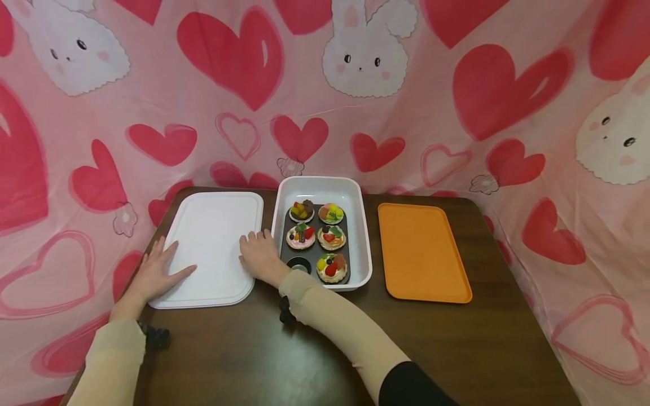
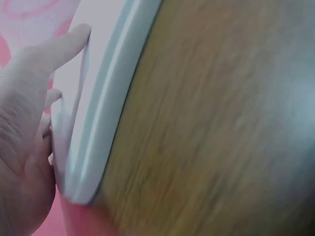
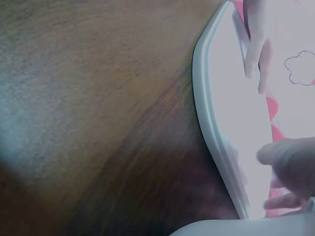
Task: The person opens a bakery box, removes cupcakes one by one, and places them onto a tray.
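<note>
A flat white lid (image 1: 215,248) with rounded corners lies on the left side of the table. My left hand (image 1: 154,273) is at its left edge, fingers spread, with the thumb stretched over the surface. From the other side, my right hand (image 1: 261,256) reaches to the lid's right edge, palm down, its fingertips over the white surface. In the right wrist view, the right thumb (image 3: 275,152) shows above the lid. Close beside the right hand stands a white bin (image 1: 367,248) containing a dark muffin pan (image 1: 312,265) with several fruit tarts (image 1: 332,238).
An orange tray (image 1: 424,254) lies right of the bin on the dark wooden table (image 1: 284,355). One cup (image 1: 299,264) of the pan, at the front left, holds no tart. A pink cloth (image 1: 315,101) with hearts and rabbits hangs behind the table and at its sides.
</note>
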A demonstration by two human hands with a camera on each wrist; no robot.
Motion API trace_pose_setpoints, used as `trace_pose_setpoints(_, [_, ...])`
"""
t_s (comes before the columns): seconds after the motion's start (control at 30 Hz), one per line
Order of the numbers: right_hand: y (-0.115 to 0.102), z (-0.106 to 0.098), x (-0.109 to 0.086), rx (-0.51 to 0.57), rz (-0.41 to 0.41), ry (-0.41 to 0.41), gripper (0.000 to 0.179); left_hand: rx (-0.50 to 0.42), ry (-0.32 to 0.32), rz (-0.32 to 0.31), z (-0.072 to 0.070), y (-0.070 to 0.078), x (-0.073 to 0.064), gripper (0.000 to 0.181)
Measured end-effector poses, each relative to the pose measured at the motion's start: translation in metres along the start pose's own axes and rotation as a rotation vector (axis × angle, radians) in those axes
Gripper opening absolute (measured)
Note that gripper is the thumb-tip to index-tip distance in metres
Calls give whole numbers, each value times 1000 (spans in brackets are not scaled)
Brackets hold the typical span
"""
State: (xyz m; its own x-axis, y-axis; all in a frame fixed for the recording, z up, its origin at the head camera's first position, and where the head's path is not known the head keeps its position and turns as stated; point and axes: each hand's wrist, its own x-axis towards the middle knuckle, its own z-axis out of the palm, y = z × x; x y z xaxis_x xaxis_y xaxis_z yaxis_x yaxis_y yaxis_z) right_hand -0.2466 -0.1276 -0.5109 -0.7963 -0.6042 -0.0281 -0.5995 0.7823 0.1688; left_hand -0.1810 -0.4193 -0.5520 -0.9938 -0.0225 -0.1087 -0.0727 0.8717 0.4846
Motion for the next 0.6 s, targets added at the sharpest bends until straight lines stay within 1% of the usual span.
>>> trace_pose_setpoints(0.1, [6,-2,1,158,13,74,51,35,26,29,1,13,0,108])
trace_pose_setpoints(0.2, [20,-10,-1,317,1,137,55,35,65,74,0,30,1,104])
trace_pose_setpoints(0.27, [31,-16,-3,389,-9,184,57,28,97,115,-1,43,2,101])
trace_pose_setpoints(0.37, [49,-23,-7,449,-17,232,59,24,127,170,-2,64,2,99])
trace_pose_setpoints(0.43, [62,-25,-9,473,-22,249,61,22,131,198,0,79,1,98])
trace_pose_setpoints(0.6, [92,-22,-16,498,-31,235,66,48,111,255,10,110,-4,96])
